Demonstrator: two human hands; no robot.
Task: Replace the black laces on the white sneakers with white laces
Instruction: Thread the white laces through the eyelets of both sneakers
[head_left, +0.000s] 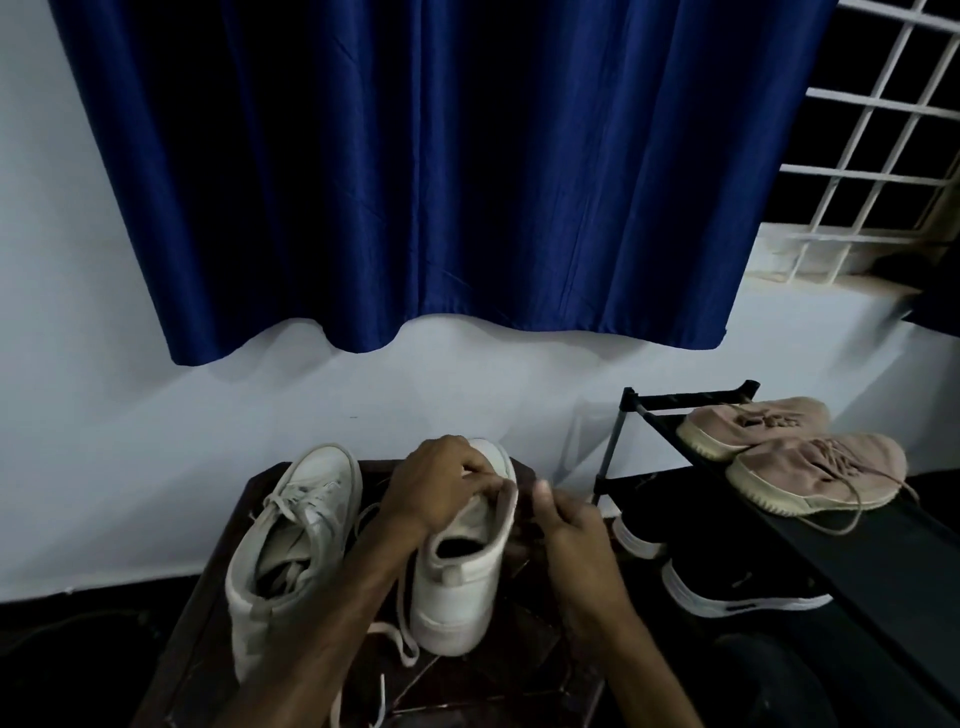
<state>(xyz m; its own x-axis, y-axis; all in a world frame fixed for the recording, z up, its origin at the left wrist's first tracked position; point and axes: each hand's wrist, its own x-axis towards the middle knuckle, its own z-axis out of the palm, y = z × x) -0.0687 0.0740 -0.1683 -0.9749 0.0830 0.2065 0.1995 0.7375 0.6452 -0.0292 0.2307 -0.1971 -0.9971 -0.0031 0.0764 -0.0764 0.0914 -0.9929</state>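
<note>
White laces already run through the pale high-top sneaker (296, 530) to the left of your grip, so that shoe looks finished. The second white leather sneaker (462, 587) stands heel toward you on the dark wooden worktop (208, 639), directly under your hands. Your left hand (441, 483) is curled over its eyelets, pinching the flat white lace (408, 649), whose loose length trails past the heel, below your grip. Your right hand (571, 525) sits just beside the upper, fingers curled; whether it holds anything I cannot tell. No black lace shows. I judge this shoe partly threaded, with the rest of the lacing and the tying left.
</note>
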